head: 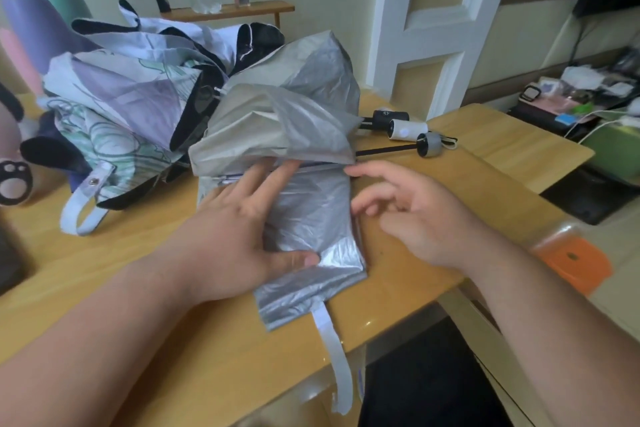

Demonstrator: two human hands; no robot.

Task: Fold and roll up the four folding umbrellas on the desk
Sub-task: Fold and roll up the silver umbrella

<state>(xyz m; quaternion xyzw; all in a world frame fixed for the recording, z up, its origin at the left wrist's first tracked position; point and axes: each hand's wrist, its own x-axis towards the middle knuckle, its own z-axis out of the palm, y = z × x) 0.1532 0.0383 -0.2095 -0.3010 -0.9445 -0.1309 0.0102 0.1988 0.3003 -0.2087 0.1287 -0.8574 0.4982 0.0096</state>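
Here, left hand [239, 229] pressing silver umbrella [311, 215], right hand [422, 218] beside (loose)

left hand [239, 225], right hand [419, 218]: both bare; forearms [104, 340] bare to frame edge.

Left hand [235, 229] fingertips under silver umbrella [311, 211] fold (hidden); right hand [422, 218] blurred.

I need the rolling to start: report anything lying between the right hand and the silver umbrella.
Nothing visible. The right hand hangs at the right edge of the silver umbrella, above bare desk; the left hand lies flat on it.
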